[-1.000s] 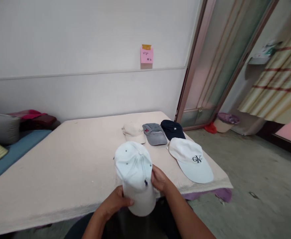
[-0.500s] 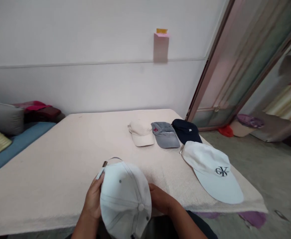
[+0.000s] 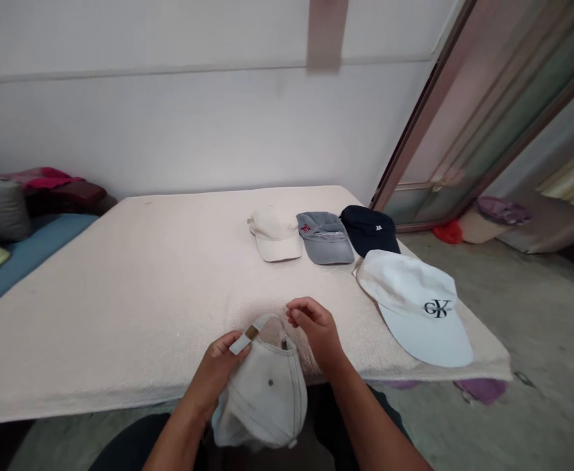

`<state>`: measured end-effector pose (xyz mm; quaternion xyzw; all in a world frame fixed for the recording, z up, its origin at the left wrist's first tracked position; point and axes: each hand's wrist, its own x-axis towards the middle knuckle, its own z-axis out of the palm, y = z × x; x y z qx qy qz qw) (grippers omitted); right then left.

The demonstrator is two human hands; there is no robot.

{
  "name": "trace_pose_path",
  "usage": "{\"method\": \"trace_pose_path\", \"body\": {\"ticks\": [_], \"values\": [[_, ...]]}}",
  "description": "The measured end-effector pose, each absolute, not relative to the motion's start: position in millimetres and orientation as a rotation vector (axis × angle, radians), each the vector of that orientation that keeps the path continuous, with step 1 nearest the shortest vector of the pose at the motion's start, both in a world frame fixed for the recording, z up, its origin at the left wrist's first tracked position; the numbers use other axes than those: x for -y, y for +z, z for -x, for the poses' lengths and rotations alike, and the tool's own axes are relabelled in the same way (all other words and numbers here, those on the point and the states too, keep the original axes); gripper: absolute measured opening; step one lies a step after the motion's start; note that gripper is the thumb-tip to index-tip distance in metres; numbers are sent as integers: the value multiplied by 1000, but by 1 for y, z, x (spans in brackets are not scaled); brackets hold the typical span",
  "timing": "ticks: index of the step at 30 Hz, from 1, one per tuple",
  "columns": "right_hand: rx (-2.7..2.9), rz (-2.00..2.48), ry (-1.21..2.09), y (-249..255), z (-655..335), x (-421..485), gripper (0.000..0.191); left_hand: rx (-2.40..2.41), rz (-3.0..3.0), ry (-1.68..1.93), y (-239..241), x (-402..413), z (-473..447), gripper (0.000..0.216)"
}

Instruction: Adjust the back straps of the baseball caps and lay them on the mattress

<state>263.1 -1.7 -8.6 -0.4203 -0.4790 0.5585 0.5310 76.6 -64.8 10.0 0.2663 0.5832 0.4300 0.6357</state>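
Observation:
A white baseball cap is held low at the table's front edge, its back opening and strap turned upward. My left hand is closed on its left side, with the thumb by the strap's metal buckle. Just above the right end of the strap is my right hand. Its fingers are bent and slightly apart, and I see nothing in them. The cap's brim is hidden beneath its crown.
On the cream-covered table lie a beige cap, a grey cap, a navy cap and a white cap with black letters. A grey pillow is at far left, a bin on the floor at right.
The white cap has tilted, bringing its strap and back opening into fuller view. My right hand has come off the cap's right side and risen beside the strap. The view has dipped downward.

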Motion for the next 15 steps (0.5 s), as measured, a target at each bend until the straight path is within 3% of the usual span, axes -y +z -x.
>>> {"method": "trace_pose_path", "body": {"ticks": [4,9,15], "values": [[1537,877,1164,2,-255,16,10,-1357,-734,1004,3,58,-87,27],[1887,780,1018,6,-250,19,27,-1415,-904,1065,-3,52,-96,16],[1906,806,971,-2,-252,14,20,-1423,-1035,1063,-6,52,-100,24]]}}
